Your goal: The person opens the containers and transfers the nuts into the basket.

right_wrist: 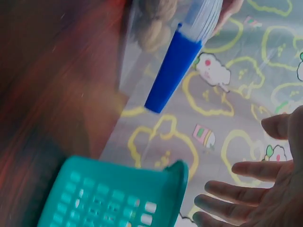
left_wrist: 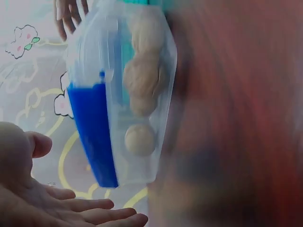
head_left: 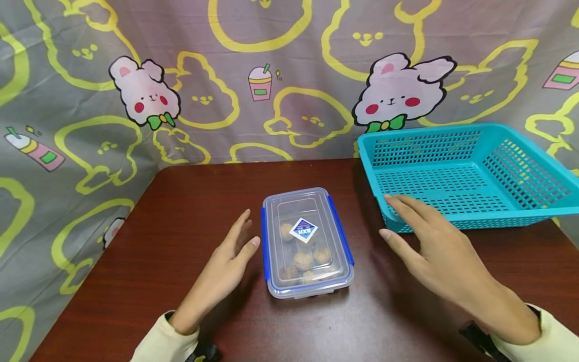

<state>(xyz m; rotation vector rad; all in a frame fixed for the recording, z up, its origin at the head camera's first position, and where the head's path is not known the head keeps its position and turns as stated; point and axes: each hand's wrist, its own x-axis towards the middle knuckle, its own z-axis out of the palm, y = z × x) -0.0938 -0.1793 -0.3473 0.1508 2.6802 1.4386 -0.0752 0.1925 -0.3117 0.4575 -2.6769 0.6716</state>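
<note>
"Nearest me are my cream sleeves (head_left: pixel 165 338), at the near left and near right, with something black (head_left: pixel 480 338) below each cuff."

"And what lies between your hands?"

"A clear lidded box (head_left: pixel 312 247), flat on the table about midway between left and right. Its long sides run from near to far, turned slightly. Blue clasps (head_left: pixel 341 229) line the left and right sides."

"Anything inside?"

"Round tan pieces (head_left: pixel 303 259), walnuts by the look of them, gathered mostly toward the near end. On top of the lid sits a blue and white sticker (head_left: pixel 303 230)."

"How do you hold your hands?"

"Wide, both of them. My left hand (head_left: pixel 230 259) is just left of the box, fingers extended, thumb toward the clasp, a small gap between. My right hand (head_left: pixel 436 249) is farther off on the right, thumb and fingers spread apart, near the basket's corner."

"Which basket?"

"A turquoise mesh basket (head_left: pixel 495 217), at the far right, beyond my right hand."

"And around all that?"

"Dark reddish-brown table (head_left: pixel 194 216) underneath. Along the far side and the left hangs a greyish cloth (head_left: pixel 316 60) printed with yellow outlines and white rabbits (head_left: pixel 402 95)."
</note>
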